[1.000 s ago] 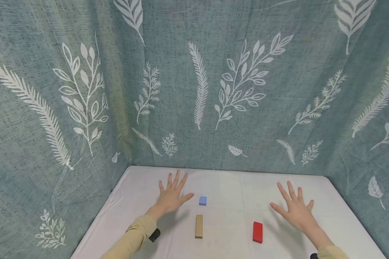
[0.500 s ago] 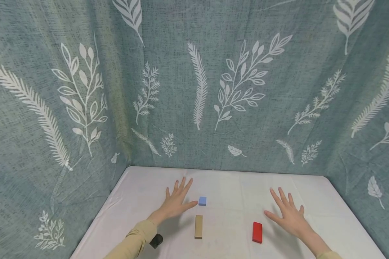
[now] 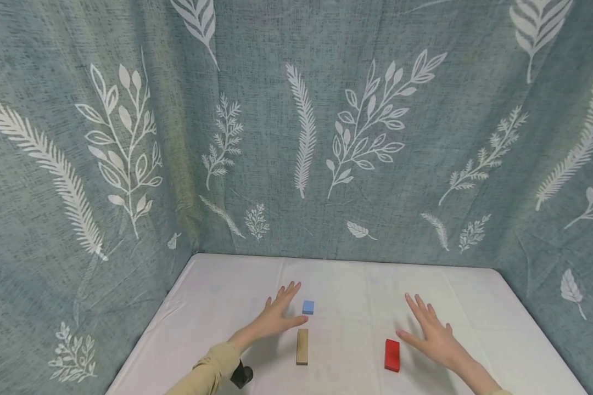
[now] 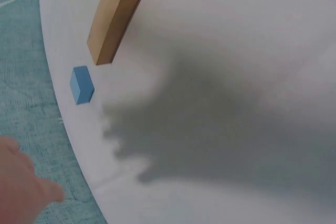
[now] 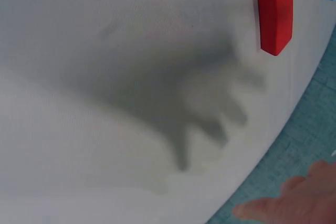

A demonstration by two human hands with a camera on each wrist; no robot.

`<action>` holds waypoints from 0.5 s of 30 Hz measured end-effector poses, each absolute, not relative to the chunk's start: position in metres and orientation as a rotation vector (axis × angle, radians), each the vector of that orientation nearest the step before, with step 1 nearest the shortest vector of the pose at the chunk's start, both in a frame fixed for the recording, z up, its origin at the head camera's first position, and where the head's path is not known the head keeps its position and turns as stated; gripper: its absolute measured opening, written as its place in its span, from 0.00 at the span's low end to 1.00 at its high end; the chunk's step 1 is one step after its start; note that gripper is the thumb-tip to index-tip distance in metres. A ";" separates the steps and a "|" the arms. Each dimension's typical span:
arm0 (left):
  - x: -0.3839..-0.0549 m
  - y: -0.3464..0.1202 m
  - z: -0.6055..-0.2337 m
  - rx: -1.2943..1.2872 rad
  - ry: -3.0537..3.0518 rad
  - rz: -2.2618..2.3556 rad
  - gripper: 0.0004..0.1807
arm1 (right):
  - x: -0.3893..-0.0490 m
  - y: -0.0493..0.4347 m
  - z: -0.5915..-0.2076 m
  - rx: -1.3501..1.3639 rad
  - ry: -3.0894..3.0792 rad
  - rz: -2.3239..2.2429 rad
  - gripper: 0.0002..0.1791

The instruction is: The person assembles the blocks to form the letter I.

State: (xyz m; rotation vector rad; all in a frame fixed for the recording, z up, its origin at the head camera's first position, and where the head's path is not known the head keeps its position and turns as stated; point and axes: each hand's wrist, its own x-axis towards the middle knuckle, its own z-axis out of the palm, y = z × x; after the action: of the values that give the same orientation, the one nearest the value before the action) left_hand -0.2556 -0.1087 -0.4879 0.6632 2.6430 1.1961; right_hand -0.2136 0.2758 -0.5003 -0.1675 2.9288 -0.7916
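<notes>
Pale tan sleeve (image 3: 208, 368) at lower left, its near end cut off by the bottom edge of the head view; of the right sleeve (image 3: 500, 391) only a scrap shows. A black object (image 3: 243, 375) at the left wrist is partly hidden behind the cuff, its make hard to read. In the left wrist view the left hand (image 3: 275, 318) is cropped and blurred at the lower left corner, and the tan block (image 3: 302, 346) meets the top edge. In the right wrist view the right hand (image 3: 434, 337) is cropped at lower right, the blue block (image 3: 308, 307) clipped at the right edge.

Both hands over the white-covered table (image 3: 348, 291), fingers extended, thumbs held apart, soft shadows cast below. Head view: left thumb tip appears between blue and tan blocks; blue just beyond it, tan nearer the person, standing lengthwise toward the body. Red block (image 3: 392, 355) left of the right hand, on the near side of its thumb tip. Behind, blue-green cloth (image 3: 272, 137) printed with white leaves.
</notes>
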 end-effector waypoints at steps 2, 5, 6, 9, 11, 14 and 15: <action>-0.254 -0.109 -0.489 0.682 2.592 1.212 0.46 | -0.213 0.276 -0.502 -0.175 2.884 -0.829 0.49; -0.252 -0.109 -0.492 0.708 2.527 1.224 0.46 | -0.212 0.276 -0.503 -0.211 2.808 -0.894 0.50; -0.251 -0.110 -0.493 0.709 2.508 1.223 0.45 | -0.211 0.276 -0.504 -0.229 2.783 -0.917 0.50; -0.250 -0.111 -0.496 0.733 2.473 1.227 0.44 | -0.211 0.275 -0.507 -0.267 2.714 -0.976 0.51; -0.249 -0.112 -0.499 0.735 2.450 1.229 0.44 | -0.211 0.275 -0.509 -0.279 2.677 -1.010 0.51; -0.247 -0.113 -0.503 0.724 2.414 1.238 0.44 | -0.210 0.274 -0.513 -0.267 2.642 -1.044 0.51; -0.246 -0.113 -0.504 0.720 2.402 1.245 0.43 | -0.209 0.274 -0.514 -0.258 2.638 -1.048 0.51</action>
State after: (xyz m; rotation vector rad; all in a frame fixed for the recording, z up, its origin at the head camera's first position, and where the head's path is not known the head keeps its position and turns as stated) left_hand -0.2465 -0.1130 -0.5042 0.7199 2.4022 1.2449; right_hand -0.2090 0.2736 -0.5140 -0.2580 2.6378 -1.0483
